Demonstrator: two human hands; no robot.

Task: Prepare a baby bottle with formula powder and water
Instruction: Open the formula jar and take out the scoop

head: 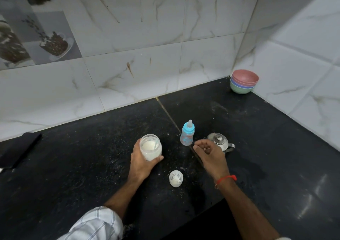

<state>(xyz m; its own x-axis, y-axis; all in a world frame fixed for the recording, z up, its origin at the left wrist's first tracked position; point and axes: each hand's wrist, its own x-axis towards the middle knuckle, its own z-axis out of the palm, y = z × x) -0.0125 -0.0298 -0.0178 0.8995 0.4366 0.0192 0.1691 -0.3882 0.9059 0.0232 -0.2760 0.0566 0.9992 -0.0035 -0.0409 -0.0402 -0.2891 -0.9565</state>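
Head view, looking down on a black speckled stone counter [92,166], glossy at the right edge and dusted with white grains. My left hand [141,163] wraps its grip around a clear round jar [150,146] of white formula powder — fingers curled behind it, thumb across the front. The jar stands open, its inner wall smeared with powder, and a thin pale handle leans against the rim inside. Its lid [176,178], a translucent cap streaked with powder, lies on the counter just beside my left wrist, between my two forearms.

My right hand [208,152] hovers over the counter with fingers loosely curled toward the thumb; whether that grip pinches anything I cannot tell. A red thread [226,179] circles that wrist.

Just beyond the right hand stands the baby bottle [187,134], upright, clear plastic with a blue collar and a pale teat; small reddish print marks its body, too small to read. Beside it on the right, partly hidden by my fingers, sits a small steel kettle [219,141] with a knobbed lid, shiny and rounded.

In the far corner, against marbled white wall tiles, a stack of matte bowls [243,82] — pink on top, then blue, then green. A flat black object [19,151] lies at the left edge.
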